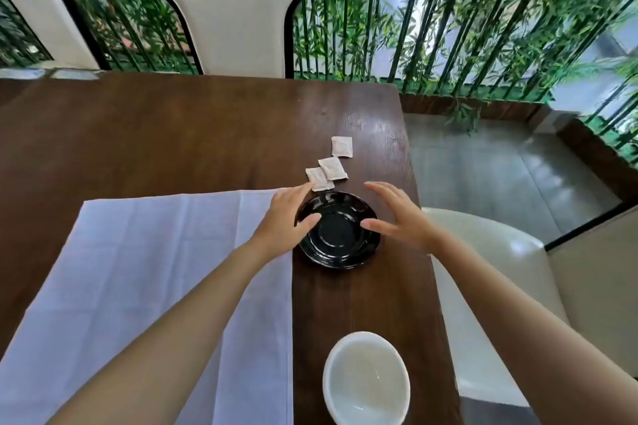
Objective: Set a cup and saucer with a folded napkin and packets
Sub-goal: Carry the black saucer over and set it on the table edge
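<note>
Saucer [340,238]: black. My left hand [283,217] overlaps its left rim, nearer; right hand [400,214] just beside its right rim. Both spread, grasping nothing.

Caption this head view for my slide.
Left hand and right hand flank the saucer; napkin unfolded, packets and cup nearby.

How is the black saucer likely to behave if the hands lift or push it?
The black saucer looks glazed and shiny, so probably rigid, slick and breakable if dropped. It lies flat on the wooden table, so a push should slide it, not tip it. The left hand and right hand flank its rim, which suits a two-sided lift.
</note>
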Demonstrator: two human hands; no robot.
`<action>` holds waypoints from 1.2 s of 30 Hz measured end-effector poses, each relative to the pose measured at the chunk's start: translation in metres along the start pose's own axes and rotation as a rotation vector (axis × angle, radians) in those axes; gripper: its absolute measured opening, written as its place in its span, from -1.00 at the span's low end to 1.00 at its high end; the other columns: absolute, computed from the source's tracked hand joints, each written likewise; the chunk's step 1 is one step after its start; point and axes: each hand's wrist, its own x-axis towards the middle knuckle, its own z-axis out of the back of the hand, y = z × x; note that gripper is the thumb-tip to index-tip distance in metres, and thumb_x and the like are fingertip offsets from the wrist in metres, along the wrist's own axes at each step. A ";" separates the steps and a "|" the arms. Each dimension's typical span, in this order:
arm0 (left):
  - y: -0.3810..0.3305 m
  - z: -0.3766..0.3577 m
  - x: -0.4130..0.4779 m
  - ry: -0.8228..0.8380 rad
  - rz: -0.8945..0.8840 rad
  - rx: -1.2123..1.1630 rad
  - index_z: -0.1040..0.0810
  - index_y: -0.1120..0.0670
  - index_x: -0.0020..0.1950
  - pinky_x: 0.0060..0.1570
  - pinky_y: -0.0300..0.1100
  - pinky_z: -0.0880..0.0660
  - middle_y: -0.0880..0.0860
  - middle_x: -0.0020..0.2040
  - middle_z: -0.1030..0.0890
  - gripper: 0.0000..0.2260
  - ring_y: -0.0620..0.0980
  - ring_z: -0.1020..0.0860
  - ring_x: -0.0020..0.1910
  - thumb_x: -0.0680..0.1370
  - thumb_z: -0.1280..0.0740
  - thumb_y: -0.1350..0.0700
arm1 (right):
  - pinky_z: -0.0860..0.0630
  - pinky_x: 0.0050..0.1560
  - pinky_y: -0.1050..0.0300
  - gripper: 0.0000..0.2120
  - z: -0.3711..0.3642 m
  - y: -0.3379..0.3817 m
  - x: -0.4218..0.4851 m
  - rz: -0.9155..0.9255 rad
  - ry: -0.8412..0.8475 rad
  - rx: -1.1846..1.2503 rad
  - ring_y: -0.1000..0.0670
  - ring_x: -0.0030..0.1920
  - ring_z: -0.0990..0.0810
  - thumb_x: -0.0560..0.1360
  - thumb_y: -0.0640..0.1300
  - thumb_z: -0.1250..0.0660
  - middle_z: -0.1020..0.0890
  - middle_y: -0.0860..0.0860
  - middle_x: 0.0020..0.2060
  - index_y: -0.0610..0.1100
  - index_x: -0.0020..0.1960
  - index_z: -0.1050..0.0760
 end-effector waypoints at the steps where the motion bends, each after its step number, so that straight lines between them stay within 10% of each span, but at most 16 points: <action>1: 0.001 -0.003 -0.002 -0.006 0.016 -0.004 -0.22 0.03 0.46 0.33 -0.11 -0.14 0.05 0.42 -0.34 -0.50 0.07 -0.21 0.41 0.55 -0.27 0.03 | -0.15 0.46 0.00 -0.28 -0.003 -0.003 -0.001 -0.006 0.005 0.002 -0.03 0.46 -0.16 0.42 0.13 -0.38 -0.24 0.02 0.46 0.02 0.47 -0.14; 19: 0.024 -0.027 -0.009 0.050 0.255 0.029 -0.19 0.09 0.47 0.32 -0.02 -0.26 0.13 0.38 -0.37 -0.34 0.10 -0.24 0.38 0.45 -0.40 0.06 | -0.13 0.45 -0.08 -0.19 -0.035 -0.027 -0.010 -0.077 0.071 -0.064 -0.03 0.46 -0.05 0.41 0.18 -0.35 -0.13 0.09 0.50 0.09 0.51 0.02; 29: 0.010 -0.026 -0.007 -0.046 0.368 -0.201 -0.36 0.08 0.35 -0.21 -0.40 -0.33 0.03 0.14 -0.53 -0.44 -0.06 -0.46 -0.01 0.39 -0.43 0.25 | -0.13 0.32 0.28 -0.30 -0.033 -0.015 0.002 -0.139 0.047 0.037 0.01 0.43 -0.23 0.48 -0.15 -0.35 -0.21 0.03 0.47 -0.03 0.50 -0.07; 36: -0.010 -0.006 -0.004 -0.106 0.504 -0.383 -0.31 0.05 0.40 -0.14 -0.07 -0.60 0.15 0.27 -0.46 -0.38 0.12 -0.48 0.16 0.39 -0.38 0.35 | -0.19 0.38 0.15 -0.27 -0.019 0.010 0.013 -0.225 0.004 0.060 -0.07 0.42 -0.28 0.42 -0.30 -0.37 -0.28 -0.06 0.44 -0.08 0.49 -0.12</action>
